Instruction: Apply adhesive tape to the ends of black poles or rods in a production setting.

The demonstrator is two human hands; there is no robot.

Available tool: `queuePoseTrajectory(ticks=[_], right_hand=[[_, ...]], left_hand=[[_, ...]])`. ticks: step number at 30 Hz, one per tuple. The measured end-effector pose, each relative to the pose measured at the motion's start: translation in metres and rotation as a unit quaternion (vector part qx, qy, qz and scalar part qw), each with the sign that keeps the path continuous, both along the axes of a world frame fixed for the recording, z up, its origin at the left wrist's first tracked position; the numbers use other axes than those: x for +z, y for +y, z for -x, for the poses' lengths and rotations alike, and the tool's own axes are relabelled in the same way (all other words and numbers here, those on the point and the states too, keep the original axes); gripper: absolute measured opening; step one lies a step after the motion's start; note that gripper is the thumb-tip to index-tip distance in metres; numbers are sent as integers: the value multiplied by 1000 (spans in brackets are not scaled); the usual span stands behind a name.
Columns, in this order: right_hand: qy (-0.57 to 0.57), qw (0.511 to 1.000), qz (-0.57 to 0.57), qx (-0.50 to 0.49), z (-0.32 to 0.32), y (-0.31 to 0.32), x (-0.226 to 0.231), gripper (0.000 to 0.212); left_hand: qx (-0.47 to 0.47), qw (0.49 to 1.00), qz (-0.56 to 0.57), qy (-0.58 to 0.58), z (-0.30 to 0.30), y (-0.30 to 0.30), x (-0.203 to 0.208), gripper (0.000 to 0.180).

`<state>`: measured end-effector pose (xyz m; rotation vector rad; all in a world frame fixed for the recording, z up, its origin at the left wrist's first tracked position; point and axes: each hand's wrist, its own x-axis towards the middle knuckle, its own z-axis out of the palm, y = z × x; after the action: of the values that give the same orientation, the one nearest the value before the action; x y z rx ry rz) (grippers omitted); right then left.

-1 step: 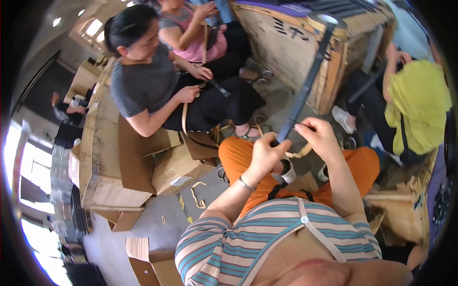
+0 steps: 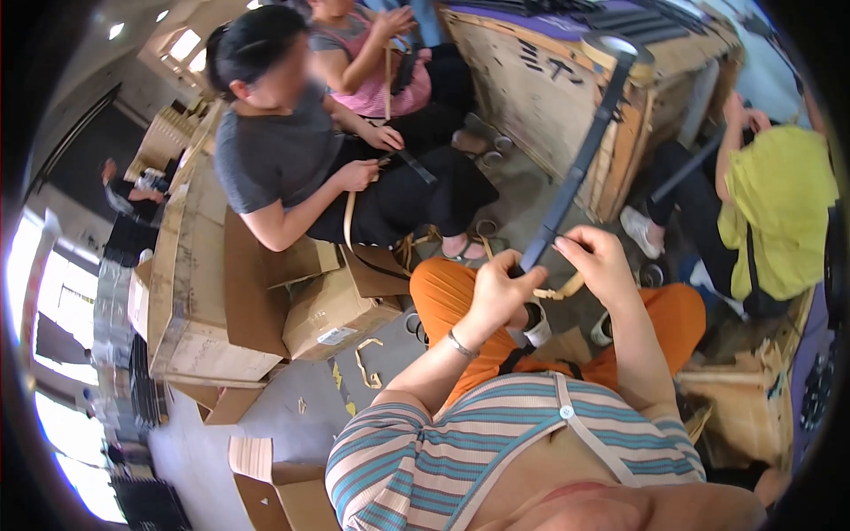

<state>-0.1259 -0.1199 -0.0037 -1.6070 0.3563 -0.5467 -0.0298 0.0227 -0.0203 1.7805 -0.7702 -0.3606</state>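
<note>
My left hand [image 2: 505,288] pinches the near end of a long dark grey flat strap [image 2: 575,173] between thumb and fingers. From there the strap slants up and away to a wide roll of tape [image 2: 611,55] at the corner of a wooden crate. My right hand [image 2: 600,265] is closed beside the strap's right edge, thumb and forefinger pressed together. What lies in that pinch is too small to make out. Below the hands a narrow tan strip [image 2: 560,290] loops across from under the left hand toward the right palm.
A person in grey [image 2: 283,168] at the left handles a dark strip. Another in yellow [image 2: 779,203] sits at the right. The wooden crate [image 2: 522,88] stands ahead, bearing dark strips. Open cardboard boxes [image 2: 336,310] and tan scraps [image 2: 367,367] lie at the left.
The whole view has shifted slightly, and the scene ahead sits a little lower and further right. Both hands keep nearly the same pose on and beside the strap.
</note>
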Motion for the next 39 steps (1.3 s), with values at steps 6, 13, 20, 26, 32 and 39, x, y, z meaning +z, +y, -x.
queuePoseTrajectory(ticks=[6,13,20,26,32,39], right_hand=[[-3,1000,20,-13,-5,21,10,14],[5,999,-10,-31,-10,28,14,13],[13,998,14,-65,-16,24,11,15],[-14,997,37,-61,-16,23,27,16],[-21,997,36,-67,-11,19,28,16],[-6,998,37,-58,-2,20,29,18]], left_hand=[[83,992,15,-97,-1,17,7,35],[79,964,77,-242,-6,16,-2,23],[60,993,55,-88,-19,10,-12,22],[-73,969,131,198,-28,18,19,11],[-145,915,165,337,-38,21,17,12],[-202,888,168,376,-30,26,18,19]])
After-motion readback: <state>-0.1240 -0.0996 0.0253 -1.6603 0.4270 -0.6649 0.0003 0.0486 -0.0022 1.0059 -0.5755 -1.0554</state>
